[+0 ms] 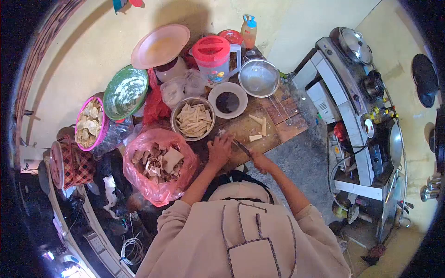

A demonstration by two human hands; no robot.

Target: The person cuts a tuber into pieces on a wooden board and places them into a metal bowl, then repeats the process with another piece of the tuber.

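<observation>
My right hand [262, 161] is closed around the handle of a knife [242, 148], whose blade points toward my left hand. My left hand [219, 149] lies on the wooden work surface, fingers apart, with small whitish bits by the fingertips. A few pale peeled root pieces [256, 137] lie on the wooden board [273, 134] beyond the knife. Just past my left hand, a metal bowl [174, 126] holds several pale cut sticks [193, 119]. To the left, an open pink plastic bag [185, 155] contains brown and white peelings [155, 162].
Behind the board stand a white bowl of dark liquid [212, 99], a red-lidded pitcher [213, 53] and a strainer [259, 78]. A green basin [125, 90] and pink-rimmed basket [79, 132] are at left. A tiled stove counter [340, 95] runs along the right.
</observation>
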